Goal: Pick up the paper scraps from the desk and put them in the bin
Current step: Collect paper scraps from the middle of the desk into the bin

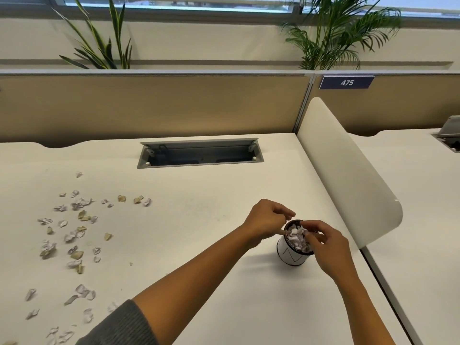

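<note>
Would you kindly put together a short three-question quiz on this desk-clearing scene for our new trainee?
1. True or false: the small white bin stands on the desk empty.
2. Where do most of the loose paper scraps lie? A) on the left part of the desk B) inside the open cable tray C) against the white divider
3. Fill in: the sign on the partition reads ___.

Key:
1. False: crumpled paper fills it to the rim, with the left hand and right hand at its mouth.
2. A
3. 475
</note>
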Demonstrator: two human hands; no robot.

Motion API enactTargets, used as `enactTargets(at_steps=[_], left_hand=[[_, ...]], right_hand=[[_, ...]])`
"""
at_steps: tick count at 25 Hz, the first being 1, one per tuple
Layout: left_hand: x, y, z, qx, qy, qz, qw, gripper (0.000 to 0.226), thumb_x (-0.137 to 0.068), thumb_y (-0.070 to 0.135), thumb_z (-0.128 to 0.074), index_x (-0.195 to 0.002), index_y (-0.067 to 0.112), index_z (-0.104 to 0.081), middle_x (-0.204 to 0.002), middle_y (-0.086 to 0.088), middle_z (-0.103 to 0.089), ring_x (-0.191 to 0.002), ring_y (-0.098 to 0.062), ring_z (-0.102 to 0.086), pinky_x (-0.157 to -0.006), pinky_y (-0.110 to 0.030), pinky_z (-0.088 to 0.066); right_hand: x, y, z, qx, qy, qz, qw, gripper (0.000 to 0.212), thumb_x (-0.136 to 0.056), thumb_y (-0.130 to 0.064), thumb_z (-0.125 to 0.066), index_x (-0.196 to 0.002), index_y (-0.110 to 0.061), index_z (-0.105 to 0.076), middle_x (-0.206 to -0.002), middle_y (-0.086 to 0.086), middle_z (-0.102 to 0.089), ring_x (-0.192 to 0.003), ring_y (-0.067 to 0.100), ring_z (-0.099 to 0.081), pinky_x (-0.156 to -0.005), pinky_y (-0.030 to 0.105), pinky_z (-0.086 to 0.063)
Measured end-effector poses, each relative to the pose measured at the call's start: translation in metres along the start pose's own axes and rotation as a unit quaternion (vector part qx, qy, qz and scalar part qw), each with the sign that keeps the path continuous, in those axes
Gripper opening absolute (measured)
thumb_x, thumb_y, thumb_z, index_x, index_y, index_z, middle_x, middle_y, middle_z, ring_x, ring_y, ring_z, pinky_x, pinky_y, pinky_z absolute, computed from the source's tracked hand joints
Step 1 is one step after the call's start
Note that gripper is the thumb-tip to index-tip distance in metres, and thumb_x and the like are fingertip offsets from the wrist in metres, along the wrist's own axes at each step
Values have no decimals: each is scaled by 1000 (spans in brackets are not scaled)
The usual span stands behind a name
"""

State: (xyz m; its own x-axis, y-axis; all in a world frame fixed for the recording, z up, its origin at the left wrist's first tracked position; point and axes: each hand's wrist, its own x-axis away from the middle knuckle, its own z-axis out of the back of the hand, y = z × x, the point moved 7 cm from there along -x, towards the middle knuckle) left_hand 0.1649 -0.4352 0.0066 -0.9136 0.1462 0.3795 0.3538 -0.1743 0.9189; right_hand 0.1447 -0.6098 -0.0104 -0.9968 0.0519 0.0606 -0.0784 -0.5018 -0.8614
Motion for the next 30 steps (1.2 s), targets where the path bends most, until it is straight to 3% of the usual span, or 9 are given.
enactTargets(at_steps=[5, 11, 15, 18, 21, 25, 27, 30], left_hand=[[15, -21, 30, 17, 30, 10, 999, 37, -84, -2, -41, -100, 6, -74, -104, -13, -72, -104, -25, -66, -79, -36, -61], [38, -54, 76, 3, 47, 21, 999, 34, -85, 2, -44, -95, 11, -75, -97, -6, -74, -91, -15, -67, -80, -34, -61], [61, -86, 131, -60, 91, 25, 994, 32, -86, 7, -48, -95, 19, -75, -97, 4, -73, -93, -11, -66, -78, -25, -55], [78, -110, 182, -138, 151, 23, 979, 29, -87, 11, -51, -103, 23, -73, -107, 9, -70, -100, -5, -62, -75, -15, -47], [96, -132, 240, -205, 223, 19, 953, 28, -88, 13, -57, -113, 20, -68, -124, 4, -64, -115, -12, -58, -92, -18, -40], [119, -166, 326, -277, 311, 46, 908, 44, -89, 10, -56, -133, 8, -52, -144, -8, -46, -133, -23, -44, -107, -27, -34], [126, -179, 363, -327, 322, 81, 885, 54, -91, 10, -51, -144, 3, -38, -154, -14, -31, -144, -26, -28, -116, -34, -26], [129, -192, 405, -383, 302, 107, 867, 63, -96, 11, -45, -153, 9, -19, -162, -14, -11, -150, -30, -6, -122, -42, -15]], right_hand=[[-11, -7, -32, 210, -61, 2, 976, 24, -85, -5, -69, -94, -24, -78, -92, -6, -71, -86, 15, -69, -74, 20, -50], [-26, -10, -34, 308, -30, -23, 951, 26, -84, -2, -61, -88, -20, -79, -86, 6, -71, -68, 23, -58, -61, 26, -45], [-20, -20, -30, 284, -12, -34, 958, 15, -85, -12, -69, -80, -25, -76, -71, -4, -63, -63, 17, -55, -51, 22, -38], [-13, -31, -24, 258, 44, -35, 965, 18, -86, -13, -68, -75, -26, -72, -69, -5, -63, -62, 17, -55, -53, 23, -38], [-6, -49, -35, 240, 86, 11, 967, 12, -88, -9, -66, -89, -17, -75, -91, 2, -69, -71, 17, -55, -66, 26, -40], [10, -77, -71, 176, 88, 96, 976, 16, -88, -6, -67, -96, -19, -72, -104, -1, -61, -83, 18, -58, -75, 30, -44], [17, -86, -94, 152, 67, 126, 978, 18, -88, -4, -66, -97, -18, -71, -105, 0, -60, -96, 21, -59, -77, 32, -50], [23, -99, -128, 136, 42, 154, 978, 19, -87, -3, -68, -96, -19, -71, -105, 0, -62, -98, 20, -60, -77, 32, -52]])
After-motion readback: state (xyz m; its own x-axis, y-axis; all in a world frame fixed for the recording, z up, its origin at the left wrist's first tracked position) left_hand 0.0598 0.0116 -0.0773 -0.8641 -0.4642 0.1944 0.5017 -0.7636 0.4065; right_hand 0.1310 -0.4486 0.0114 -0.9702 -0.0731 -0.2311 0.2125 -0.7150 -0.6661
